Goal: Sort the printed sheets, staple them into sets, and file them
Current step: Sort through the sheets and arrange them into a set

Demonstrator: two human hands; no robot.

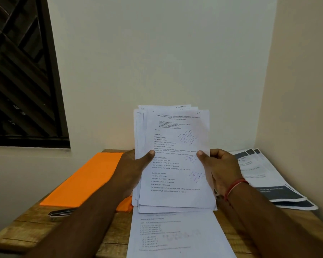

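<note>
White printed sheets (172, 159) stand upright between both hands; left hand (132, 170) and right hand (220, 170) pinch their side edges.

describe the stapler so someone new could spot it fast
On the wooden table, find the orange folder on the left. The stapler lies past the folder's near edge, and is the only small, dark, shiny thing there.
</note>
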